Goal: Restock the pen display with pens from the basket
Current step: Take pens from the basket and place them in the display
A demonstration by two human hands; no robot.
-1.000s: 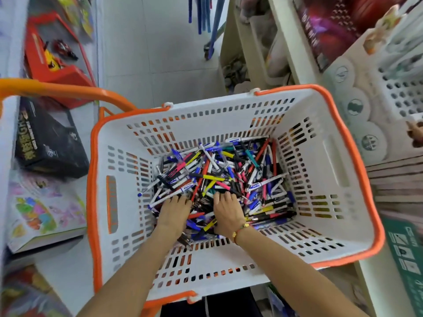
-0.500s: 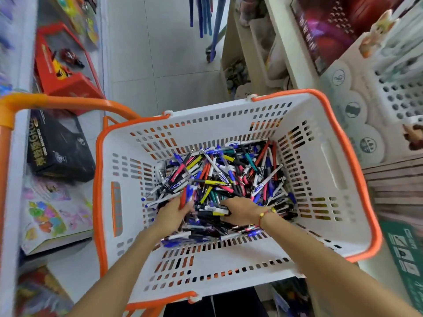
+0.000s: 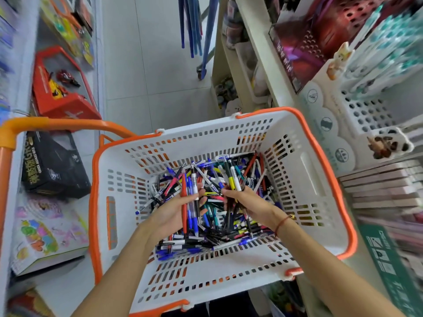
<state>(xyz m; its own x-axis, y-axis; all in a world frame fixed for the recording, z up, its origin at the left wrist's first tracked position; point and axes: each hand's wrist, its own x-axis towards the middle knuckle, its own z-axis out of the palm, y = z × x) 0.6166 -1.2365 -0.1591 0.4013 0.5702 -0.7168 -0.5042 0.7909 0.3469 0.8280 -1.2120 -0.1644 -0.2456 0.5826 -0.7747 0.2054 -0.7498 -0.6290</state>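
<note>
Inside the white basket [image 3: 304,179], both hands grip bundles from the loose pens [image 3: 219,227] heaped on its floor: the left hand [image 3: 170,212] clutches several, the right hand [image 3: 248,202] clutches another bunch. To the right stands the white pen display [image 3: 366,106]; to the left, shelves hold a black box [image 3: 52,165] and a red toy box [image 3: 59,85].
</note>
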